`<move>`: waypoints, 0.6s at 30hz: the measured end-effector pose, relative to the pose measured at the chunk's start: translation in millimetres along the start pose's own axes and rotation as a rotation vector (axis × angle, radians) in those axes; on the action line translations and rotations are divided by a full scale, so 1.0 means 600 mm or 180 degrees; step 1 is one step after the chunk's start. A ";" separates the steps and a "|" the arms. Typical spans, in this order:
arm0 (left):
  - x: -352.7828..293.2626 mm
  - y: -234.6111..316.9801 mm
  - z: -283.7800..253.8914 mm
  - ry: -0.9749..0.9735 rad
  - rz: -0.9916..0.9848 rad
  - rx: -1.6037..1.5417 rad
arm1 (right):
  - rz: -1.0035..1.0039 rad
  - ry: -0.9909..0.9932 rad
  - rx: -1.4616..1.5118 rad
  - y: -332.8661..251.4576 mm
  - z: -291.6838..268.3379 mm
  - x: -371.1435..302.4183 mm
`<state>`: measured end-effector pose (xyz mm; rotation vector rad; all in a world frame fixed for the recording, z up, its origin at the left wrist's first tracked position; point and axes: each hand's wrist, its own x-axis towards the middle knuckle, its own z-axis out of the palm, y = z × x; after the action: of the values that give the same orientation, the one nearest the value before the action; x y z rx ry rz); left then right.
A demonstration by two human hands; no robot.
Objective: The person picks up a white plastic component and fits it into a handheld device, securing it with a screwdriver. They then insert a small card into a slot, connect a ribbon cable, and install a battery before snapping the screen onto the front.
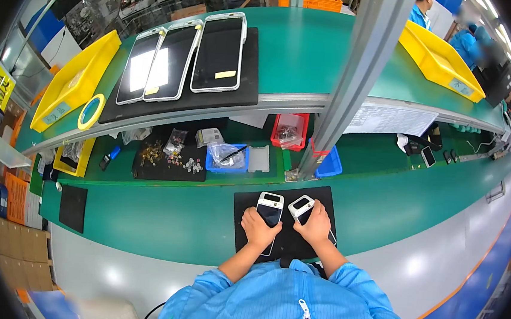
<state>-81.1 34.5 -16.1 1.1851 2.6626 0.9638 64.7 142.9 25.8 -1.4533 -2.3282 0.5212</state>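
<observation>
My left hand [256, 228] is closed around a white handheld terminal [271, 200] with a dark screen, its fingers on the left edge and its thumb across the front. To its right, my right hand [315, 225] grips a second white handheld terminal [302, 204], tilted with its top toward the left. That hand covers much of the second device's screen. Both devices are over a black mat [244, 202] at the bench's front edge, with a small gap between them.
On the raised shelf, three larger white-framed devices [219, 54] lie on a black mat, beside a yellow tray [84, 80] and a tape roll [92, 112]. Below stand a blue bin [226, 169], a red bin [276, 138] and loose small parts [171, 158]. A metal post [358, 77] rises behind my hands.
</observation>
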 end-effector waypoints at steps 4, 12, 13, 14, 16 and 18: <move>0.001 0.008 -0.004 -0.0060 -0.0033 -0.0004 | 0.0028 -0.0048 -0.0062 -0.002 -0.005 0.003; 0.005 0.009 -0.007 -0.0165 -0.0125 0.0040 | 0.0157 0.0069 -0.0059 -0.005 0.006 0.000; 0.006 0.011 -0.009 -0.0216 -0.0182 0.0068 | 0.0172 0.0085 -0.0058 -0.004 0.008 0.000; 0.006 0.009 -0.008 -0.0217 -0.0160 0.0066 | 0.0148 0.0105 -0.0056 -0.003 0.009 -0.002; 0.004 0.007 -0.008 -0.0188 -0.0142 0.0075 | 0.0147 0.0087 -0.0071 -0.002 0.011 -0.003; 0.002 0.005 -0.007 -0.0196 -0.0136 0.0110 | 0.0151 0.0109 -0.0068 -0.003 0.012 -0.005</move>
<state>-81.4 34.5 -10.6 1.1400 2.6552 0.8640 61.4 138.6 19.9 -1.5183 -2.2845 0.4817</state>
